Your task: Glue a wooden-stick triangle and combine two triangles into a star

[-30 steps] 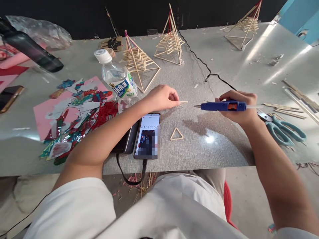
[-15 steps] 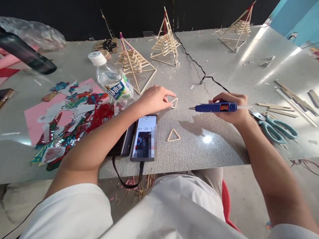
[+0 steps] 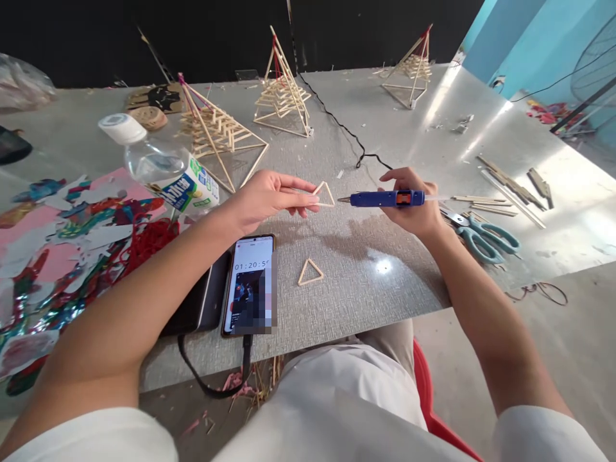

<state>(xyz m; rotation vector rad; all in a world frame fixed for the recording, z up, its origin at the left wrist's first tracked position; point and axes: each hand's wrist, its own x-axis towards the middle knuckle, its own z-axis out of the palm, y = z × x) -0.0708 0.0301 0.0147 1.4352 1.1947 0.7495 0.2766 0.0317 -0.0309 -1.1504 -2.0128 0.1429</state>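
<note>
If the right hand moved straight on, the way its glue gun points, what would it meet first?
Most likely the small stick triangle held by the left hand, just ahead of the nozzle, though depth is unclear.

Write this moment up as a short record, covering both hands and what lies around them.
Left hand: pinches a small stick triangle at the fingertips
Right hand: grips a blue glue gun
Nozzle: points at the held triangle, small gap between
Below the hands: second triangle, on the table, right of the phone
Right side: scissors, loose sticks
Left side: bottle, red string
Back: three stick pyramids
</note>
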